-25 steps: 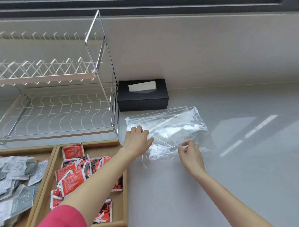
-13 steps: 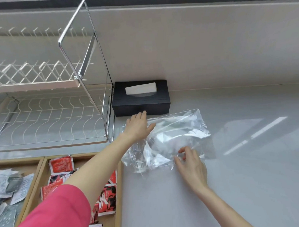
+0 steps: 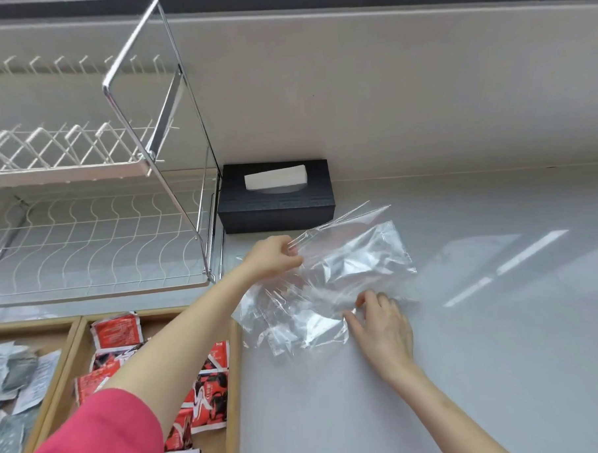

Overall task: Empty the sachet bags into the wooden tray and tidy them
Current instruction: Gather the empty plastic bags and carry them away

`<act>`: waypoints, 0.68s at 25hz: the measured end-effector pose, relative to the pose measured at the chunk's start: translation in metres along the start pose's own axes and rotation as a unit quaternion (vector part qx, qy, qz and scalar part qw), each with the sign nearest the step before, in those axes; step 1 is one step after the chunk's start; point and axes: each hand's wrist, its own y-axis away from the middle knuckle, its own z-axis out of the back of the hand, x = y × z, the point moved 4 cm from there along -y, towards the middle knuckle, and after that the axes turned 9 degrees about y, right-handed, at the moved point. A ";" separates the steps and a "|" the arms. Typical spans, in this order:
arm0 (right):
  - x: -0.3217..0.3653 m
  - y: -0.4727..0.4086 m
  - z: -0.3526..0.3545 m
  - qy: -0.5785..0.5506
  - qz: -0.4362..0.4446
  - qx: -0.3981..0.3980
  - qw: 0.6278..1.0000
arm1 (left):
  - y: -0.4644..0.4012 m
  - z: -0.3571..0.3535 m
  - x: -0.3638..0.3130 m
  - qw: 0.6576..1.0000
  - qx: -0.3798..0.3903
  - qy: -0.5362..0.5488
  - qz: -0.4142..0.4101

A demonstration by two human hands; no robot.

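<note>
— Both hands are on the bags (image 3: 330, 279), middle of the frame?

— Yes. My left hand (image 3: 275, 256) pinches the upper corner, to hold them up. My right hand (image 3: 380, 325) lies with loose fingers on the lower edge, I think to keep them flat on the counter (image 3: 468, 373).

— And the sachets?

— The red sachets (image 3: 209, 394) lie in the tray (image 3: 234, 383), lower left, so the bags look empty. The grey sachets (image 3: 9, 379) fill the next compartment.

Tissue box (image 3: 276, 206) behind; counter (image 3: 500, 320) rightward.
</note>
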 end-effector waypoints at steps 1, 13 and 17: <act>-0.002 0.001 -0.001 -0.010 -0.018 -0.011 1.000 | 0.006 0.003 -0.002 1.000 -0.001 0.020 0.000; -0.005 0.009 0.017 -0.506 -0.257 0.000 0.823 | 0.060 0.039 -0.031 0.982 0.039 0.167 -0.081; -0.005 0.014 0.025 -0.541 -0.254 -0.003 0.802 | 0.070 0.047 -0.035 0.976 0.043 0.188 -0.098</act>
